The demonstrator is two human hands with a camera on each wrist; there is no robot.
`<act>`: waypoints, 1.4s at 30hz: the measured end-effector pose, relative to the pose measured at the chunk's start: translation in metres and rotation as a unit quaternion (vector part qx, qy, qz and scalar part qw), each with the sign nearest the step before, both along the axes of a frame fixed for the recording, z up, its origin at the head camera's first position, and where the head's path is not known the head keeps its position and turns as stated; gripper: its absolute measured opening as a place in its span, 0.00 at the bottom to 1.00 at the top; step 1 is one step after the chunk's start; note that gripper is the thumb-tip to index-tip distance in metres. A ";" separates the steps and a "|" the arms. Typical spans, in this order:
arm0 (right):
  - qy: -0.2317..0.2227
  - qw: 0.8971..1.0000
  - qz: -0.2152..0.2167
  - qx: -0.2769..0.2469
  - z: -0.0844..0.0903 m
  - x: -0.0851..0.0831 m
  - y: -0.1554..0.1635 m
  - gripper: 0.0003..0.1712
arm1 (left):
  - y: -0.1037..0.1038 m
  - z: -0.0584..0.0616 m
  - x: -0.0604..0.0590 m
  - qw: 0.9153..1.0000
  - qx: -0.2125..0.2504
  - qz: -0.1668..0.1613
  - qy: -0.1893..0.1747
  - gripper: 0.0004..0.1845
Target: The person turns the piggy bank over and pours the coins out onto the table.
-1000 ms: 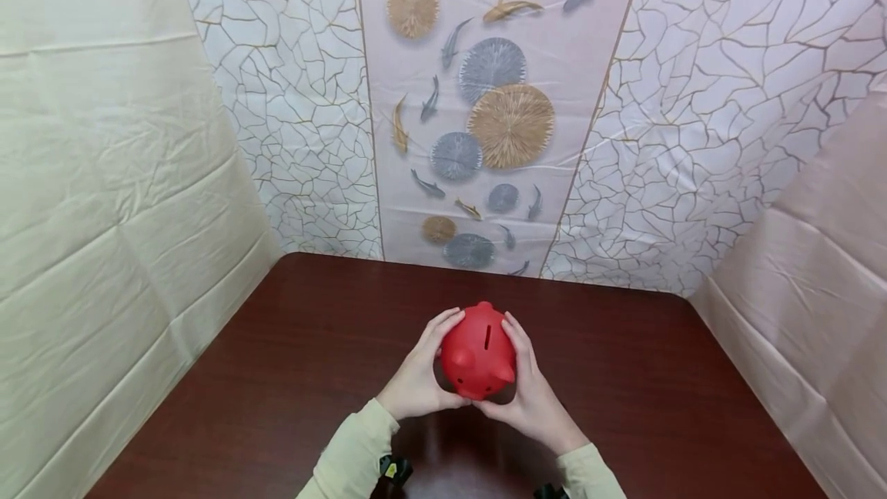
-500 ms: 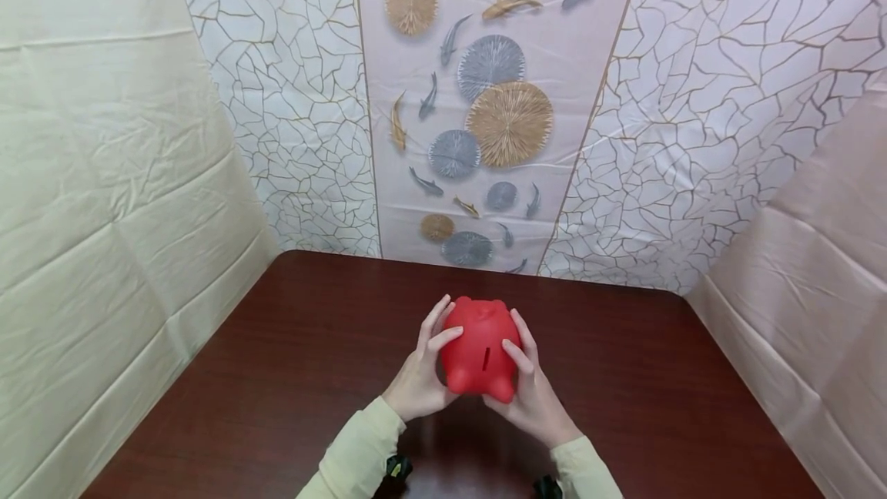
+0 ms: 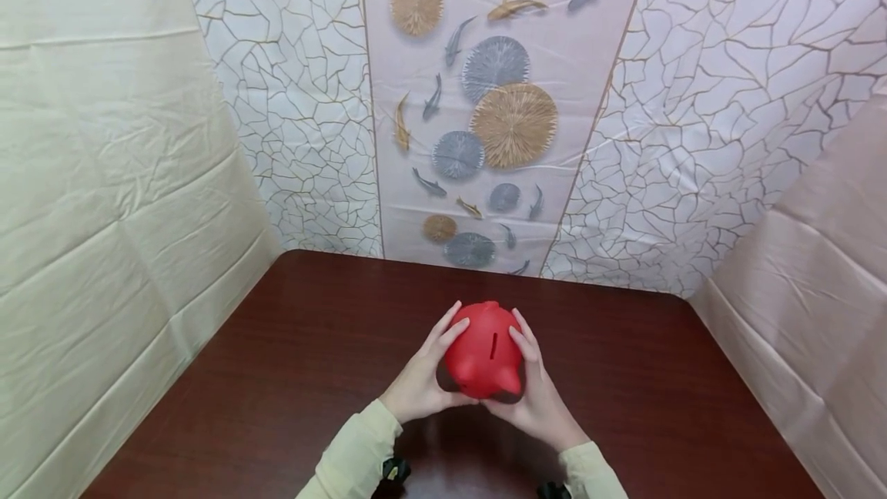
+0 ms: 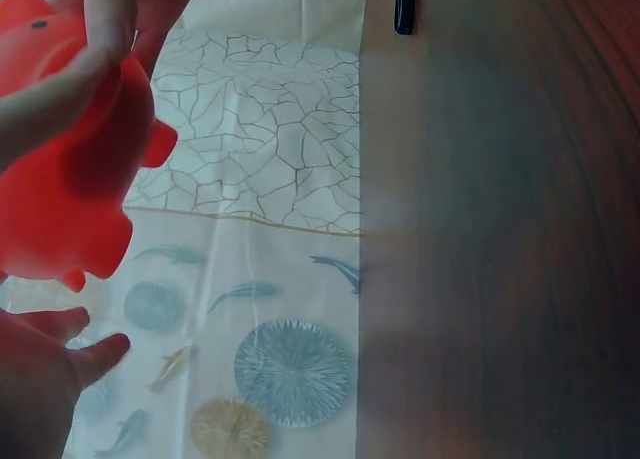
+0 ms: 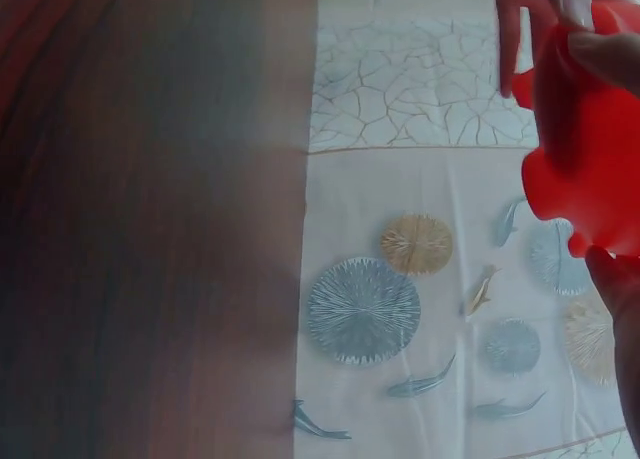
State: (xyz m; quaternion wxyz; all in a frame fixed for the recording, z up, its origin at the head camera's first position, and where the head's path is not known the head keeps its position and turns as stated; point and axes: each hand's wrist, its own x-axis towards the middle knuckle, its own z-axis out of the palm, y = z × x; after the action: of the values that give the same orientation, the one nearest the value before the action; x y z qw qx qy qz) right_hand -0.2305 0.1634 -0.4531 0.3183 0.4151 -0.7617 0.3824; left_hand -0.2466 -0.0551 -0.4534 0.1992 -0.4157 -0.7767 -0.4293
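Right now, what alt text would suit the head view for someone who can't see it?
Two hands, left and right, hold a red piggy bank above a dark wooden table, coin slot facing up. Behind hangs a backdrop printed with fish and round leaves.

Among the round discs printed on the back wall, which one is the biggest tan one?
The large tan disc in the middle of the panel, right of the grey disc; the other tan discs are clearly smaller.

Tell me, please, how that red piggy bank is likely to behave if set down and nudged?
The piggy bank looks like smooth, glossy moulded plastic, so probably stiff and rather slippery. Its rounded body may rock or roll if it lands off its small feet. The left hand and right hand hold it with relaxed fingers, suggesting it is fairly light.
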 end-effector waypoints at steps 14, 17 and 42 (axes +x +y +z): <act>-0.136 0.986 -0.093 0.014 -0.001 0.015 0.003 0.65 | -0.002 -0.002 0.005 0.995 0.001 0.033 -0.090 0.59; -0.165 0.980 -0.109 0.002 -0.003 0.016 0.001 0.65 | -0.002 -0.002 0.007 0.994 0.000 0.056 -0.089 0.57; -0.490 0.859 -0.149 0.004 0.006 0.012 -0.015 0.38 | 0.009 -0.010 0.009 0.933 -0.010 0.221 -0.285 0.37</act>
State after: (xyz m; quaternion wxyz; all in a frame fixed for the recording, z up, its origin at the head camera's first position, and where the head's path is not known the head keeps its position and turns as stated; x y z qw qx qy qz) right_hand -0.2185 0.1488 -0.4475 -0.0450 0.0569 -0.8734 0.4815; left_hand -0.2376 -0.0459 -0.4632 0.0552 -0.0962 -0.8774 -0.4667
